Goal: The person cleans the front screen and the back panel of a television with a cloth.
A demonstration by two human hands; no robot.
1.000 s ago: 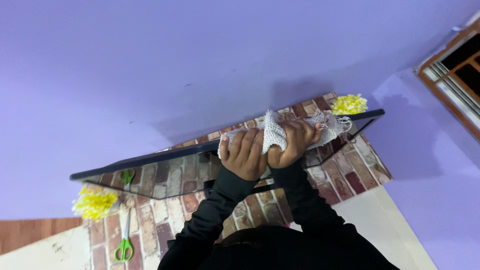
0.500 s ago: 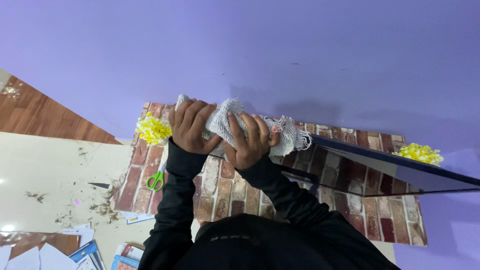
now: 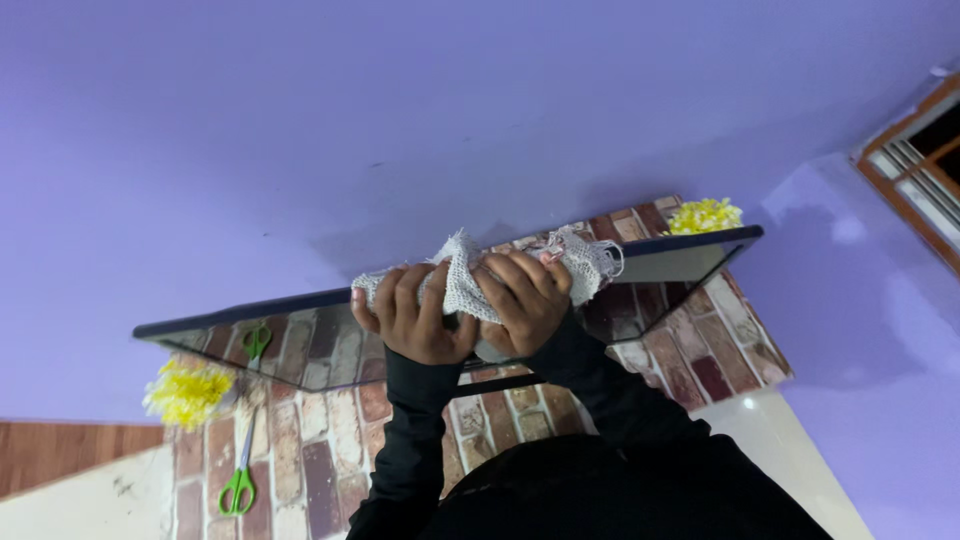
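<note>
Presently, white mesh cloth pressed on the dark-framed mirror's upper edge.
I see left hand and right hand, fingers clamped on the cloth; brick-patterned sheet, green scissors and yellow flowers lie beyond.

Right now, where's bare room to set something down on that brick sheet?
Free: the brick sheet between the scissors and the left sleeve, and its right end below the mirror. Crowded: the mirror's top edge, where the left hand and right hand clutch the cloth. Yellow pompoms take the far corners.
</note>
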